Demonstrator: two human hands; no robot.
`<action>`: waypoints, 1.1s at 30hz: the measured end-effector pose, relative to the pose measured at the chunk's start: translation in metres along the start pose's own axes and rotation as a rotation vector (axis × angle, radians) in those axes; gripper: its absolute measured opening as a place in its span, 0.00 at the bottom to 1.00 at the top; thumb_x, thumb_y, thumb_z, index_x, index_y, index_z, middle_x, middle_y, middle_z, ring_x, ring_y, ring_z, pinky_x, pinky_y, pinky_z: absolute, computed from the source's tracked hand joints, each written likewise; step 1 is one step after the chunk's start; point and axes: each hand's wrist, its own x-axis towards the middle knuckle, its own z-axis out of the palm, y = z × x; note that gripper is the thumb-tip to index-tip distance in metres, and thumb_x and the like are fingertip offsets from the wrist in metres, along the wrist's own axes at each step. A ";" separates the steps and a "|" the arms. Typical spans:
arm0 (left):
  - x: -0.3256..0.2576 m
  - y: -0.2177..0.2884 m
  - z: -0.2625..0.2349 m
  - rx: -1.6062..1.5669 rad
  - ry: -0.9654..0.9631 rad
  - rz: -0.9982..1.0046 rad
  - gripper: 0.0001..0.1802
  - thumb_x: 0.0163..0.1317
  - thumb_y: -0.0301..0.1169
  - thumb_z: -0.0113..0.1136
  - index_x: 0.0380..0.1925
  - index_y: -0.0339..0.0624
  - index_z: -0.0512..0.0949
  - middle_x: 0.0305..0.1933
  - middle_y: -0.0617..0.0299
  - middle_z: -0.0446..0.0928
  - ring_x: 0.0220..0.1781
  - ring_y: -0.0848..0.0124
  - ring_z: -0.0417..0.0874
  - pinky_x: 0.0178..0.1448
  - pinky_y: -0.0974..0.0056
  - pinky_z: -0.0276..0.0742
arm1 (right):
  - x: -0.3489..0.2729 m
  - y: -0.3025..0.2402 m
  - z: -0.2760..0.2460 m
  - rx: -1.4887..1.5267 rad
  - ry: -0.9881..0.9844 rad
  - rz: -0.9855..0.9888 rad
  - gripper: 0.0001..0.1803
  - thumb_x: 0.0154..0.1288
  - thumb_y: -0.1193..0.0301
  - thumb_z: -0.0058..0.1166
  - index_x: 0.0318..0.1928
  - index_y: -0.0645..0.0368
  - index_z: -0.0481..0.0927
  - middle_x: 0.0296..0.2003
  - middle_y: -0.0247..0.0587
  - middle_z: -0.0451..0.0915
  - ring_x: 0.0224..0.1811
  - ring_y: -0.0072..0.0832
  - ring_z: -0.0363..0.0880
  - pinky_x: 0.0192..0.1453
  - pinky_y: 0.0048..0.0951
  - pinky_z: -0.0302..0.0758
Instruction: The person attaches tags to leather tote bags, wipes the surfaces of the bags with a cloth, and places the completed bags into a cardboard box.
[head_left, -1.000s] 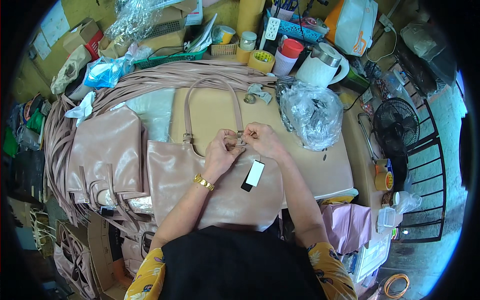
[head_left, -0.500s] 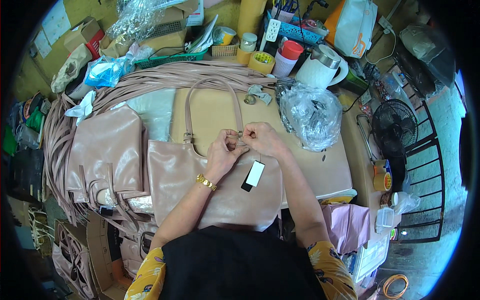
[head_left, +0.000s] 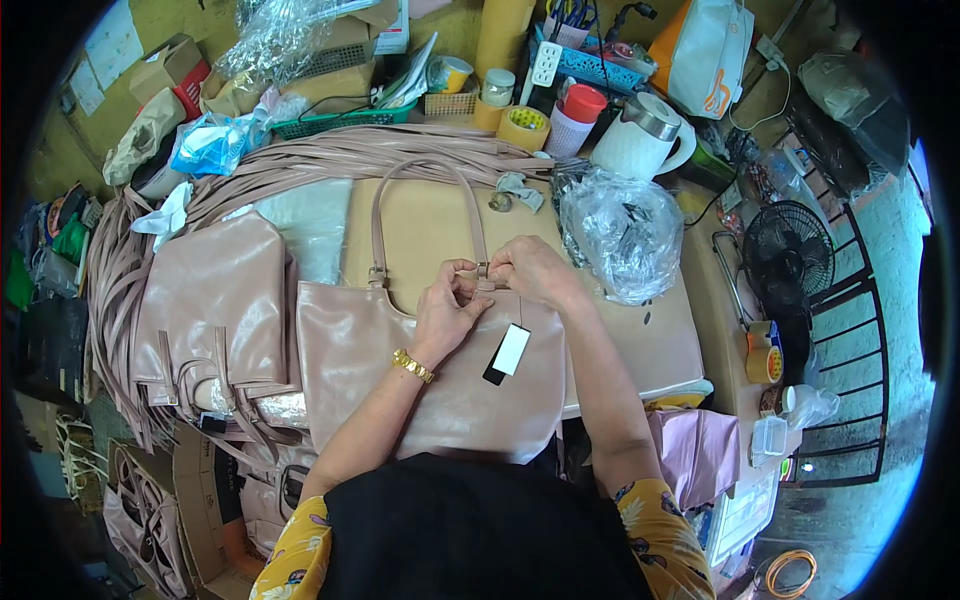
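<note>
Left hand [head_left: 448,308] grasps the right-hand base of the handle [head_left: 477,222]. Right hand [head_left: 534,270] bunched against it; can't tell its hold. Pink handbag [head_left: 385,345] lies flat on bench [head_left: 723,330], white tag [head_left: 512,350] on its front.

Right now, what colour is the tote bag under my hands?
The tote bag is dusty pink, clearest in the head view.

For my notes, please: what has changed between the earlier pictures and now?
The right hand has moved slightly forward; no clear grasp or release shows. The left hand stays at the base of the handle; the bag and its tag stay in place.
</note>
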 end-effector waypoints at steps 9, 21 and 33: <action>-0.001 0.006 -0.001 -0.012 0.011 -0.006 0.29 0.51 0.22 0.73 0.51 0.37 0.69 0.31 0.59 0.82 0.31 0.74 0.83 0.39 0.68 0.80 | 0.004 -0.002 0.000 0.038 -0.001 0.018 0.07 0.51 0.78 0.62 0.33 0.65 0.84 0.28 0.53 0.84 0.33 0.41 0.85 0.40 0.38 0.79; -0.001 0.002 0.001 -0.033 0.015 0.000 0.28 0.53 0.21 0.72 0.52 0.38 0.69 0.33 0.57 0.83 0.33 0.73 0.83 0.41 0.68 0.80 | -0.003 0.001 -0.010 -0.006 0.035 -0.038 0.06 0.54 0.82 0.55 0.34 0.66 0.83 0.30 0.53 0.83 0.36 0.45 0.83 0.42 0.41 0.77; -0.001 0.004 -0.001 -0.048 0.008 -0.001 0.29 0.52 0.21 0.72 0.53 0.37 0.69 0.34 0.58 0.83 0.33 0.75 0.83 0.40 0.69 0.79 | 0.002 -0.006 0.003 -0.151 0.082 -0.091 0.06 0.53 0.80 0.55 0.32 0.61 0.82 0.35 0.49 0.82 0.41 0.47 0.82 0.46 0.44 0.76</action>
